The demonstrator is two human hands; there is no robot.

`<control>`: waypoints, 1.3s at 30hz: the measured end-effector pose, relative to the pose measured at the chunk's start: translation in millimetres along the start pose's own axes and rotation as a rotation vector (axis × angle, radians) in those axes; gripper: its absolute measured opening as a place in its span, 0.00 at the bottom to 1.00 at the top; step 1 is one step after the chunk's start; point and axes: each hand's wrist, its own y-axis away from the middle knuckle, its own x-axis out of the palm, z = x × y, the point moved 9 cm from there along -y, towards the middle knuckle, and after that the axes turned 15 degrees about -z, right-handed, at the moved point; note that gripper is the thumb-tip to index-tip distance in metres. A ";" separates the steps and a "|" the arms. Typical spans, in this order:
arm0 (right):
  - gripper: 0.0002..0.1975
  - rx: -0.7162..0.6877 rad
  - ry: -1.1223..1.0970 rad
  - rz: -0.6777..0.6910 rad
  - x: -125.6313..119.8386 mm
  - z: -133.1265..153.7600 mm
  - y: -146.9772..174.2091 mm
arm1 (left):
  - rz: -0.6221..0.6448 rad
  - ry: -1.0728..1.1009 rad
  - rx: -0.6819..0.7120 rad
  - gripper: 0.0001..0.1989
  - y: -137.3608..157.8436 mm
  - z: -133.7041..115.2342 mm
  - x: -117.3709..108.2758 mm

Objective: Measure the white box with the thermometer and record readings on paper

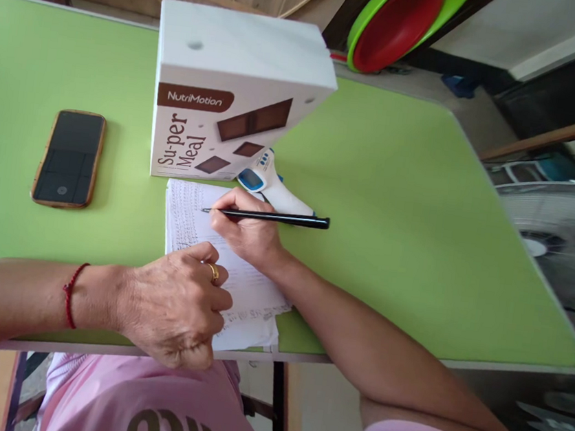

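My right hand (pixel 251 232) is closed around a black pen (pixel 292 219), its tip on the upper part of a written sheet of paper (pixel 243 286). Rows of small handwriting cover the sheet's upper left, and its lower edge looks ragged. My left hand (pixel 178 303) rests in a loose fist over the paper's left side, a gold ring on one finger; its palm is hidden. Just beyond the pen lies a white and blue handheld thermometer (pixel 275 186), partly behind a white NutriMotion box (pixel 225 125) that stands upright at the paper's far edge.
A smartphone (pixel 69 159) in a brown-edged case lies on the green table (pixel 395 221), left of the box. Green and red basins (pixel 399 28) stand beyond the far edge. To the right of the table is a fan (pixel 550 231).
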 end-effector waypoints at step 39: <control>0.06 -0.009 0.030 -0.088 -8.6 -1.7 -1.3 | -0.009 -0.014 0.002 0.10 -2.0 1.4 -4.1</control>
